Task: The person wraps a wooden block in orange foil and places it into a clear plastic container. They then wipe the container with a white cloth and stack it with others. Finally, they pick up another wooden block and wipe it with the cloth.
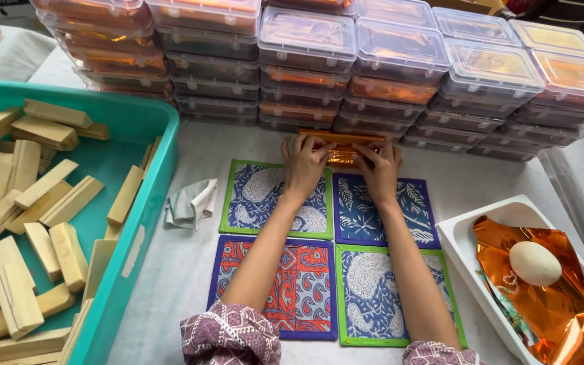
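Both hands press down on an orange foil-wrapped bar lying at the far edge of the quilted mats, tight against the stacked clear plastic boxes. The left hand and right hand curl their fingers over its crinkled, shiny wrap. Four printed fabric mats fill the middle. Left, a teal crate of pale wooden blocks crowds in; right, a white tray holds loose foil and a smooth oval soap. A grey cloth lies between.
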